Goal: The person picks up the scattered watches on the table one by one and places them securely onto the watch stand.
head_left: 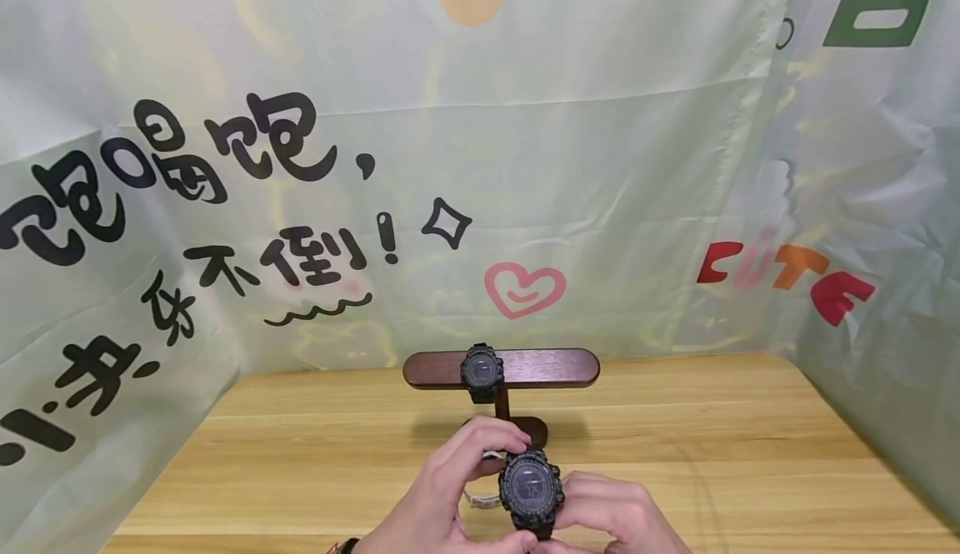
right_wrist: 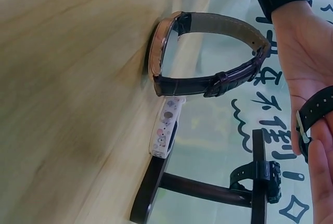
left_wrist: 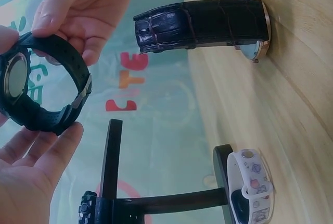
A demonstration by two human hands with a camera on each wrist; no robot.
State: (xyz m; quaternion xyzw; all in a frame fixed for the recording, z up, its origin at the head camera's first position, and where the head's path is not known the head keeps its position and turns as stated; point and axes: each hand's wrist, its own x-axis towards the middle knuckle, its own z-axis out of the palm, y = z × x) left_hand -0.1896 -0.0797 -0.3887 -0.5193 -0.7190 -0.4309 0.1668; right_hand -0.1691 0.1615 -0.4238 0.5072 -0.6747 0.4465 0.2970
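Note:
Both hands hold a black digital sports watch (head_left: pixel 531 487), its dial facing up toward the head camera. My left hand (head_left: pixel 442 487) grips it from the left, with fingers at its top end and the thumb at its bottom. From the other side, my right hand (head_left: pixel 618 508) pinches the strap (left_wrist: pixel 65 54), seen as a buckled loop in the left wrist view. Beyond the hands stands a dark wooden T-shaped watch stand (head_left: pixel 551 367). Another black sports watch (head_left: pixel 482 368) is strapped round its bar, left of the post.
On the wooden table (head_left: pixel 750 437), a white patterned-strap watch (left_wrist: pixel 255 182) leans at the stand's base. Nearer, a rose-gold watch with a dark leather strap (right_wrist: pixel 234 81) rests on its case, strap loop raised. Printed cloth (head_left: pixel 600 171) hangs behind and beside the table.

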